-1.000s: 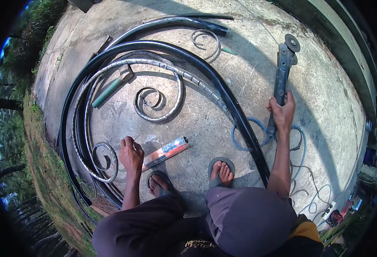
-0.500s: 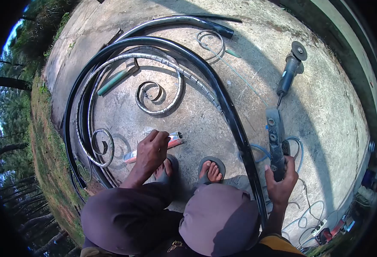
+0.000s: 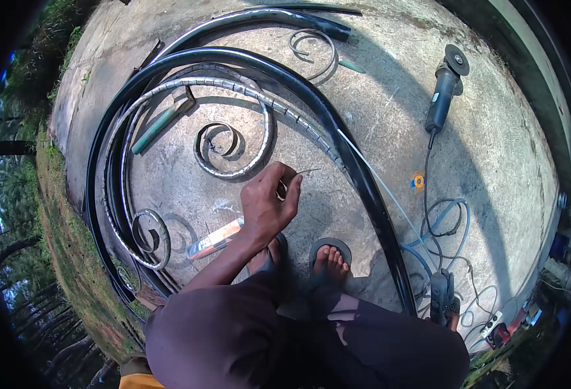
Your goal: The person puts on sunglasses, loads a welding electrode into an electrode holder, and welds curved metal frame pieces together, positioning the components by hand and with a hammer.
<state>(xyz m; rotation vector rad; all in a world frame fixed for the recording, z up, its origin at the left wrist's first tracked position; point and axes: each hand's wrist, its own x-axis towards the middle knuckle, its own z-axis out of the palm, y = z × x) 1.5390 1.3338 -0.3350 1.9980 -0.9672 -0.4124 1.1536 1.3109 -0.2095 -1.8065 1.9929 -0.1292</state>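
Observation:
My left hand (image 3: pixel 269 201) is closed in a pinch, with a thin dark rod (image 3: pixel 309 170) sticking out past the fingers. It is above the concrete, between the curled metal scroll (image 3: pixel 233 172) and my feet. Below the wrist lies a packet of welding rods (image 3: pixel 213 240). At lower right, my right hand (image 3: pixel 454 321) is mostly hidden behind my knee, closed on a dark welding electrode holder (image 3: pixel 440 297). A long pale welding rod (image 3: pixel 381 183) runs from the holder up to the left, across the black pipe (image 3: pixel 327 113) in view.
An angle grinder (image 3: pixel 442 97) lies at upper right, its cord (image 3: pixel 427 188) trailing down. A green-handled hammer (image 3: pixel 155 129) rests inside the bent pipes. Blue cable (image 3: pixel 465 227), an orange ring (image 3: pixel 417 181) and a power strip (image 3: pixel 494 322) are on the right.
My left hand has moved up and right, away from the packet, with the thin rod. My right hand has lowered the electrode holder toward my knee, now partly covering that hand.

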